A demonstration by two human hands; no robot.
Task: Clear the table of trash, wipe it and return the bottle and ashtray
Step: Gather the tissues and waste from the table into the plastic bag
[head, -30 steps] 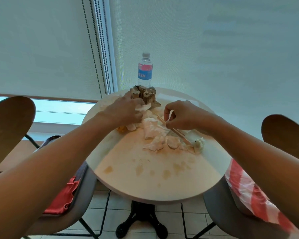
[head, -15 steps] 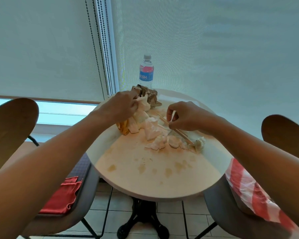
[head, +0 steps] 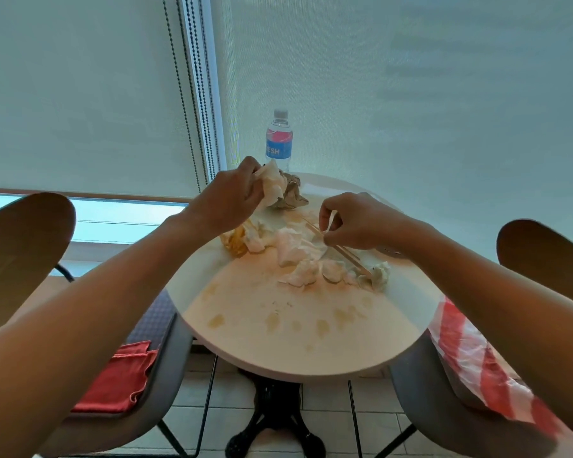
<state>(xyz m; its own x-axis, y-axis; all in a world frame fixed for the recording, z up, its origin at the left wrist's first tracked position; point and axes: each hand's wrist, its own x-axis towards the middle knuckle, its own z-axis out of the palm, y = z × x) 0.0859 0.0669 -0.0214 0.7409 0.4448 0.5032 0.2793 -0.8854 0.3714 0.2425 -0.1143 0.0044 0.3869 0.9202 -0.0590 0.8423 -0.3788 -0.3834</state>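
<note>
A round white table [head: 278, 352] carries brown spill stains and a heap of crumpled white tissues [head: 298, 252]. My left hand [head: 229, 200] grips one crumpled tissue [head: 273, 188], lifted just above the table's far side. Behind it lies a crumpled brown paper wad [head: 291, 196]. My right hand [head: 354, 223] pinches a pair of wooden chopsticks [head: 341, 251] that slant over the tissues. A water bottle [head: 278, 140] with a blue and red label stands upright at the far edge. An orange wrapper [head: 235, 242] lies under my left wrist. No ashtray can be made out.
Two grey chairs flank the table. The left chair holds a red cloth [head: 119, 378]; the right one holds a red-and-white striped plastic bag [head: 470, 355]. White roller blinds with bead chains [head: 196, 94] hang right behind the table. Tiled floor and a black table base [head: 275, 421] lie below.
My left hand has closed on a tissue and lifted it off the pile. My right hand has raised its pinch on the chopsticks slightly.
</note>
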